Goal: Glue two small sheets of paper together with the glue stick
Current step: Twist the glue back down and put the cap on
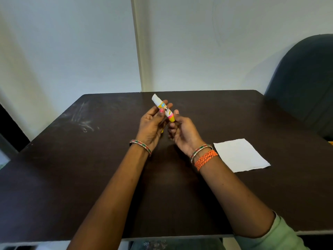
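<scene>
A yellow glue stick (166,110) with a white tip pointing up and away is held above the middle of the dark table (90,168). My left hand (153,123) wraps its fingers around the stick's middle. A bit of yellow shows under this hand's palm; I cannot tell what it is. My right hand (182,132) pinches the stick's yellow bottom end between thumb and forefinger. A white sheet of paper (241,155) lies flat on the table, to the right of my right wrist. I cannot tell whether a second sheet lies under it.
A dark chair back (302,83) stands beyond the table's far right corner. A pale wall runs behind the table. Chalky scuff marks (84,121) are on the table's left side.
</scene>
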